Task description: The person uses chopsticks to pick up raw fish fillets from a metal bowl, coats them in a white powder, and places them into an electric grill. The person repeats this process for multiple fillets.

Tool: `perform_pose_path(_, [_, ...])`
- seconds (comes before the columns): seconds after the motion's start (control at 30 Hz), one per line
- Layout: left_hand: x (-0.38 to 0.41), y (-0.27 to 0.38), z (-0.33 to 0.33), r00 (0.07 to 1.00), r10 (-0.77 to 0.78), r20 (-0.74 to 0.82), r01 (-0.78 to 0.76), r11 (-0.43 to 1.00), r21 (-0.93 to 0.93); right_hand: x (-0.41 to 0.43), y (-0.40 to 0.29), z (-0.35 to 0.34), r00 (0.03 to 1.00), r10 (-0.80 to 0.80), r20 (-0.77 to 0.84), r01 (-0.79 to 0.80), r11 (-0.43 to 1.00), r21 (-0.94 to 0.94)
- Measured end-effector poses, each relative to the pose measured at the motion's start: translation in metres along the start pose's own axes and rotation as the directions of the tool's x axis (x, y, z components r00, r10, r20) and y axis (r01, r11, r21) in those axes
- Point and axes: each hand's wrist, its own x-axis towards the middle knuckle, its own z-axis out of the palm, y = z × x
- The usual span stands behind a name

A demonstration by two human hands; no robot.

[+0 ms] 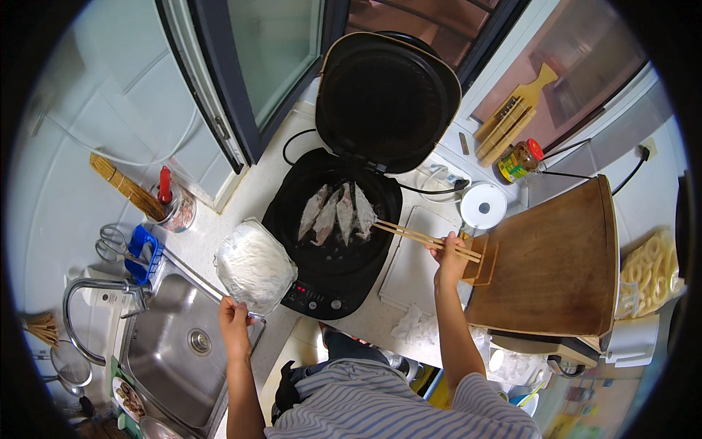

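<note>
Several flour-coated fish [344,213] lie side by side in the black pan of an electric griddle [307,274], whose lid [390,101] stands raised behind it. My right hand [449,258] grips a pair of wooden chopsticks [417,235]. Their tips meet the rightmost fish [363,211]; whether they pinch it I cannot tell. With my left hand [236,318] I hold the near edge of a foil-lined tray [293,270] of white flour [255,263], left of the griddle and beside the sink. Red lights glow on the griddle's front panel [304,293].
A stainless sink [164,335] with a curved faucet [82,282] is at left. Large wooden board [548,269] stands on the right, past a white flat board [419,258]. A red-lidded jar [518,161], a white round lid [483,205] and a power cord [433,191] sit behind.
</note>
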Motion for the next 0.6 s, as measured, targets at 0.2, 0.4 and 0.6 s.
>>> perform_pose_path(0.2, [-0.016, -0.003, -0.052, 0.997, 0.014, -0.069, -0.016, 0.999, -0.029, -0.030, -0.034, 0.024, 0.994, -0.082, 0.067, 0.079, 0.995, 0.054])
perform_pose_path(0.4, [-0.065, -0.019, -0.122, 0.952, 0.056, -0.300, -0.084, 0.993, -0.080, -0.102, -0.048, 0.103, 0.859, 0.131, 0.495, -0.251, 0.950, 0.185])
perform_pose_path(0.6, [-0.176, -0.026, -0.222, 0.865, 0.060, -0.498, -0.190, 0.958, -0.214, -0.287, -0.025, 0.198, 0.148, 0.196, 0.969, -0.453, 0.885, -0.110])
